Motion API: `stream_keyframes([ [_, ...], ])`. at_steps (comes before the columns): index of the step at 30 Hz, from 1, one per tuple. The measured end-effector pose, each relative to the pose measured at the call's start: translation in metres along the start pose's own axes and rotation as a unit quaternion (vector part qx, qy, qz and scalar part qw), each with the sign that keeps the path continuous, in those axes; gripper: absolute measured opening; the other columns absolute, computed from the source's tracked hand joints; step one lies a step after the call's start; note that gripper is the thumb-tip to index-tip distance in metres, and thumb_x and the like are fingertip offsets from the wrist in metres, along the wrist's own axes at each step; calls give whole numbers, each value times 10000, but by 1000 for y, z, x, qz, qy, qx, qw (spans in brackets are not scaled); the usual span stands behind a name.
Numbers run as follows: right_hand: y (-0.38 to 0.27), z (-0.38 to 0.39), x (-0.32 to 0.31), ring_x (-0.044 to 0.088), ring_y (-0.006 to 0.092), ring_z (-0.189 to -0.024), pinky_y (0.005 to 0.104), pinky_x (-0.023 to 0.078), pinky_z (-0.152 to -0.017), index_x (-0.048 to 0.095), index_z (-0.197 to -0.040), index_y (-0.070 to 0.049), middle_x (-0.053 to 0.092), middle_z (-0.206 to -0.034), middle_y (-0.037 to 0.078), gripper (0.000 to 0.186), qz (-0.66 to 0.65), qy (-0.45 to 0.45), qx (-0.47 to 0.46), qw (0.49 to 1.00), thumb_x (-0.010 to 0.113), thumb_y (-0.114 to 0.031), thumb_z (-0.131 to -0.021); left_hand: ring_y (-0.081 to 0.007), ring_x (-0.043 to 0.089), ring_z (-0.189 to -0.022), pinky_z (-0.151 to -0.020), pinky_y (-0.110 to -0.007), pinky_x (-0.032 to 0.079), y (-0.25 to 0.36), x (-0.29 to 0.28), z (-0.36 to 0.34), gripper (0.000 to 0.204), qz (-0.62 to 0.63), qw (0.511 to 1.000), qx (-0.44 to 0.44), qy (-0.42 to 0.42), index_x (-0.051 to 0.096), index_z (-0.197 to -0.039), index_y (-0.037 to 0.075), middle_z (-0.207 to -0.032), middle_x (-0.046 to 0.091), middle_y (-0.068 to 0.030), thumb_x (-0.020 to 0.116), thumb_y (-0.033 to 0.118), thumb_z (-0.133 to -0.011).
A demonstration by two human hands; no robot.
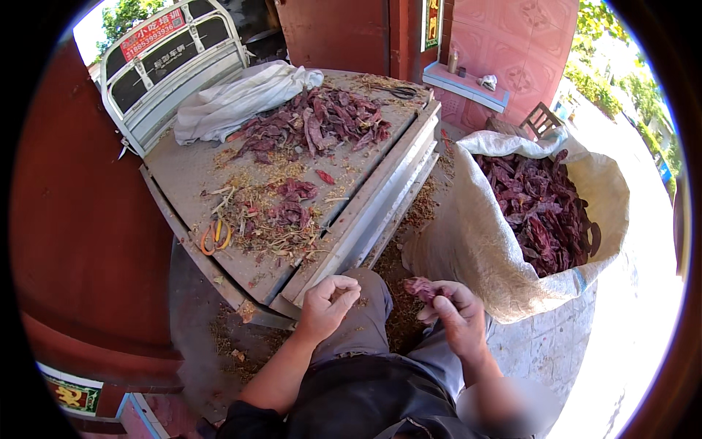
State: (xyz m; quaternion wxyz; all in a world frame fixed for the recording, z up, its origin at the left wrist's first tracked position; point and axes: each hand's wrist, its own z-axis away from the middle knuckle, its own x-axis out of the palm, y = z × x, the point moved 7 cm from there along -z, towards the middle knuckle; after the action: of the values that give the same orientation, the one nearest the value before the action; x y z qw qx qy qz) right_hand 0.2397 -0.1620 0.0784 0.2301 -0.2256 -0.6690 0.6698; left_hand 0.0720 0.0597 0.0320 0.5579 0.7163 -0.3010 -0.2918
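Note:
In my right hand [453,311], over my right leg, is a wrinkled dried red pepper [421,289], held between thumb and fingers. My left hand [334,300] is closed with curled fingertips above my left knee, near the truck bed's front edge; I cannot make out whether anything is in it. On the bed [205,186] lie a pile of dried peppers [322,124], a smaller clump [292,212] among stalks and seeds, and orange-handled scissors [216,234]. Right of me stands a large white woven sack [461,256], open and full of dark dried peppers [537,212].
A crumpled white sack [219,110] lies against the truck's metal frame [135,66], near dark shears [402,91]. Behind are red doors [336,36], a pink tiled wall [504,44] with a ledge, and a wooden chair [541,121]. Seeds and debris litter the ground around my feet.

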Motion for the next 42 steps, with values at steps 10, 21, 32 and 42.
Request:
stream_keyframes([
  [10, -159, 7, -128, 690, 239, -1134, 383, 560, -939, 633, -1364, 19, 693, -1267, 154, 357, 438, 391, -249, 770, 610, -115, -1034, -275, 726, -847, -777, -381, 561, 15, -206, -49, 207, -399, 876, 35, 269, 753, -1028, 10, -940, 754, -143, 739, 195, -936],
  [21, -112, 27, -50, 685, 273, -813, 364, 539, -775, 697, -1095, 33, 707, -878, 137, 192, 349, 222, -291, 863, 671, -52, -925, -264, 711, -888, -805, -397, 544, -16, -234, -89, 252, -459, 862, -9, 216, 765, -1010, 36, -955, 742, -117, 758, 268, -913],
  [32, -68, 5, -7, 701, 273, -746, 351, 546, -701, 728, -1030, 13, 710, -840, 143, 131, 268, 93, -204, 937, 712, -48, -915, -139, 667, -712, -589, -263, 488, -8, -222, -45, 105, 214, 951, -42, 218, 633, -1018, 79, -918, 713, -57, 681, 172, -1024],
  [42, -30, -12, 76, 724, 310, -822, 380, 569, -742, 734, -1079, -3, 721, -912, 178, 180, 229, -83, -184, 952, 727, -143, -966, -179, 672, -750, -679, -317, 525, 11, -100, -11, 128, 345, 935, -67, 56, 630, -1050, 43, -976, 727, -110, 679, 155, -1011],
])
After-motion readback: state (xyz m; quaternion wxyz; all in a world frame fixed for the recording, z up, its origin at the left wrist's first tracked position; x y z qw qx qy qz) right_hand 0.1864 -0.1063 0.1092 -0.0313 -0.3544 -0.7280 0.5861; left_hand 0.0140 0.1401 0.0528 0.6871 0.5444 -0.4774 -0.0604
